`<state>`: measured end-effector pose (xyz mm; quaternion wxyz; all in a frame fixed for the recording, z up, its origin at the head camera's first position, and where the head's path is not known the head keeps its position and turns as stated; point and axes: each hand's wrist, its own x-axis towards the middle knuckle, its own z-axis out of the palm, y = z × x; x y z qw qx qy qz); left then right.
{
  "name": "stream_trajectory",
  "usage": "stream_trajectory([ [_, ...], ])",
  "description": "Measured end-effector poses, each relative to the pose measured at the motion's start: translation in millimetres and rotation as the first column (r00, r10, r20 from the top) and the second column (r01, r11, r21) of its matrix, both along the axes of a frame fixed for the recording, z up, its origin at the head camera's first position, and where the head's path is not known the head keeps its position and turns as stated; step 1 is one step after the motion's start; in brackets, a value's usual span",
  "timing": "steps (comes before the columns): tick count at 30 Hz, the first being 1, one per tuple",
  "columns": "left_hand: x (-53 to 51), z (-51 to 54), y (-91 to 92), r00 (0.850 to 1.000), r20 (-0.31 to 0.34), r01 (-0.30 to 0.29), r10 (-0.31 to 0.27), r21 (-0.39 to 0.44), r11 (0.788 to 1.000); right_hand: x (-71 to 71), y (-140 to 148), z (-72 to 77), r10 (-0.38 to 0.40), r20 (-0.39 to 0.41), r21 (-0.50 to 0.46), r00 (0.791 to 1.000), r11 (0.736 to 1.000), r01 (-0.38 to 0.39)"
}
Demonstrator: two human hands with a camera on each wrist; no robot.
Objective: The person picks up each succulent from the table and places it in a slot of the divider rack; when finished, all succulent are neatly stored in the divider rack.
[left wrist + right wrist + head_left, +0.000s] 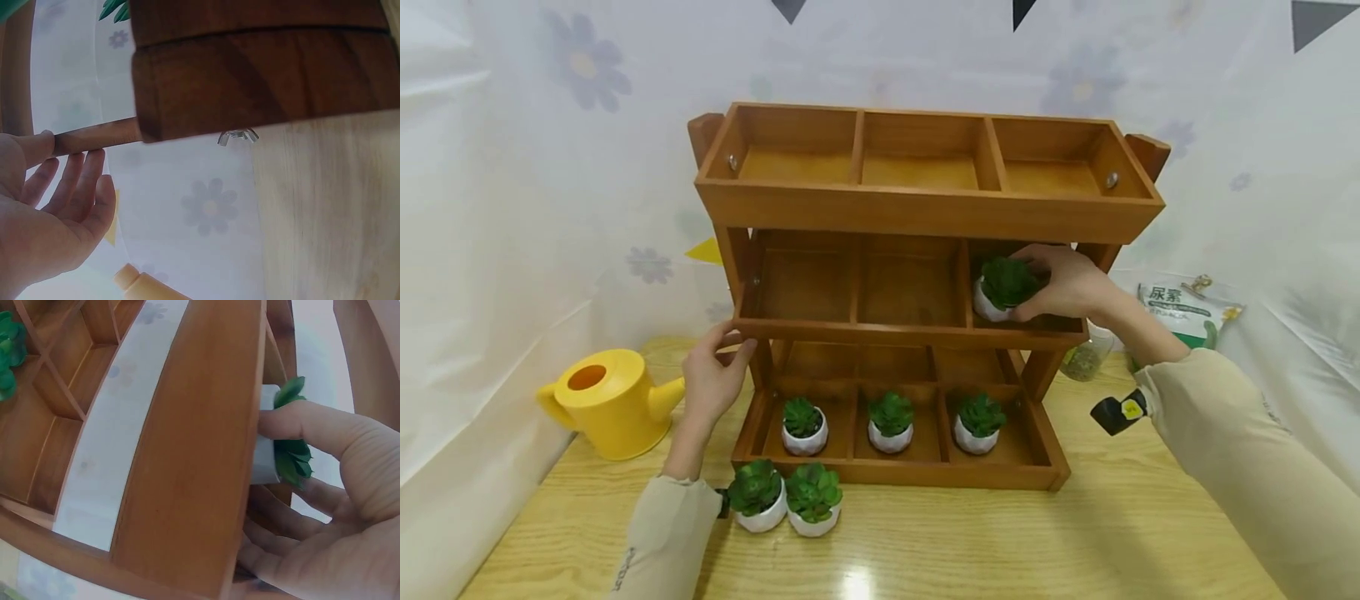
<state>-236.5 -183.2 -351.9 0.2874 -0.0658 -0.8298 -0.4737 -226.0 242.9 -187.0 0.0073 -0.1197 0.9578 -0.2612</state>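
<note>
A three-tier wooden plant stand (925,208) with divided compartments faces me. My right hand (1063,279) grips a succulent (1006,283) in a white pot, thumb on the pot's front, inside the middle tier's right compartment. In the right wrist view, its white pot (265,459) sits partly behind the tier's front board. My left hand (718,375) is at the stand's left side, below the middle tier's corner. In the left wrist view, thumb and fingers pinch a wooden post (97,136) of the stand. The bottom tier holds three potted succulents (891,421), one per compartment.
Two more potted succulents (812,498) stand on the table before the stand's left front corner. At the left is a yellow watering can (617,408). Behind my right forearm are a clear jar (1086,358) and a white-green bag (1183,312). A flower-patterned curtain hangs behind.
</note>
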Motion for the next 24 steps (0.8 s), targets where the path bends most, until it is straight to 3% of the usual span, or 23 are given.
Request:
stream_trajectory([
  [11,0.5,-0.9,-1.2,1.000,0.005,0.001,-0.002,0.008,1.000,19.4,14.9,4.4,0.049,0.058,-0.125,0.997,0.991,-0.041],
  [19,3.0,0.2,-4.5,1.000,-0.005,-0.010,0.010,0.005,1.000,45.7,11.1,-9.2,0.020,-0.107,-0.175,0.994,0.984,-0.039],
  [24,3.4,-0.6,-5.9,1.000,-0.013,-0.015,0.015,-0.011,1.000,64.6,-4.7,-29.0,0.062,-0.148,-0.286,0.987,0.953,-0.103],
])
